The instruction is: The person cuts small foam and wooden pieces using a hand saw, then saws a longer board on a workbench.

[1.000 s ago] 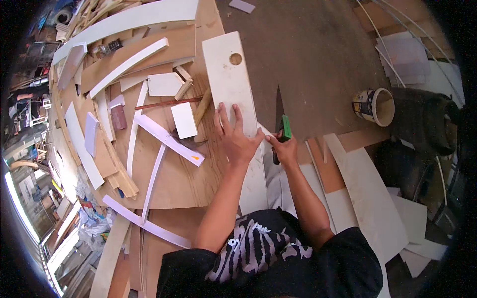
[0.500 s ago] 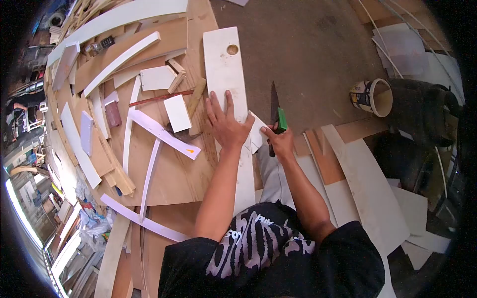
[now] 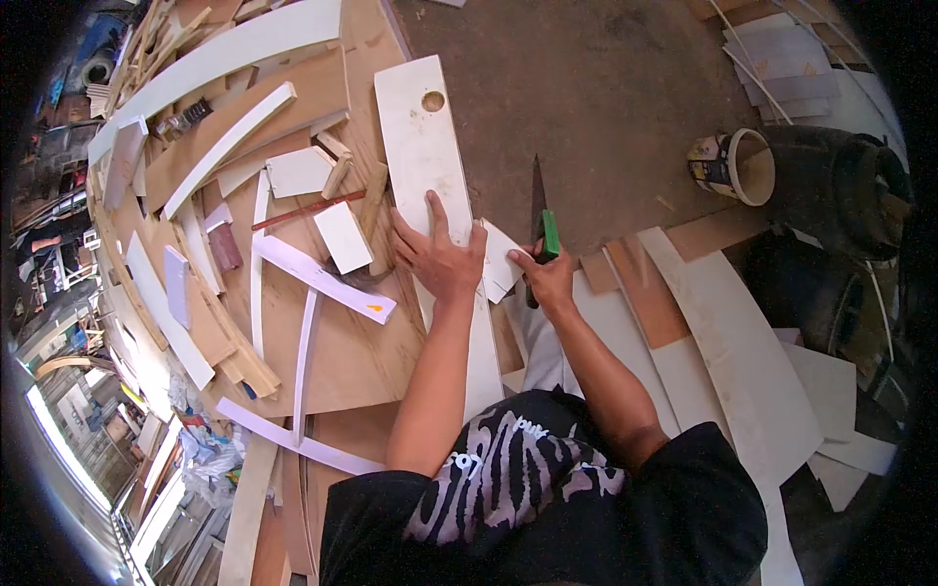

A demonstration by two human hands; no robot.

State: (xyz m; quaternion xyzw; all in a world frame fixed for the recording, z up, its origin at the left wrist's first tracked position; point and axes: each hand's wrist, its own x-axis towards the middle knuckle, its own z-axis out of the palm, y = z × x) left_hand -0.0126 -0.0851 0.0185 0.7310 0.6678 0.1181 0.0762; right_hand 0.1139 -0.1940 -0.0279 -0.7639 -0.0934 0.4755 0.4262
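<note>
A long white board (image 3: 415, 146) with a round hole near its far end lies along the table edge in front of me. My left hand (image 3: 442, 259) rests on it with fingers spread, pressing from above. My right hand (image 3: 549, 278) is closed around the handle of a handsaw (image 3: 549, 236), which has a green part and a dark blade pointing away from me. The blade stands apart from the board, to its right. A smaller white piece (image 3: 500, 259) with an angled edge shows between my hands, beside the board; part of it is hidden.
Curved white strips (image 3: 230, 137), wooden blocks (image 3: 373, 200) and a white rectangular block (image 3: 343, 237) cover the plywood table (image 3: 342, 376) on the left. A bucket (image 3: 747, 168) lies on the floor at the right, beside a black drum (image 3: 831, 186). Panels (image 3: 747, 352) lean near my right arm.
The view has turned slightly, so the board appears tilted further left. My left hand appears slightly lower along the board. More of the small white piece shows. The saw is still in my right hand.
</note>
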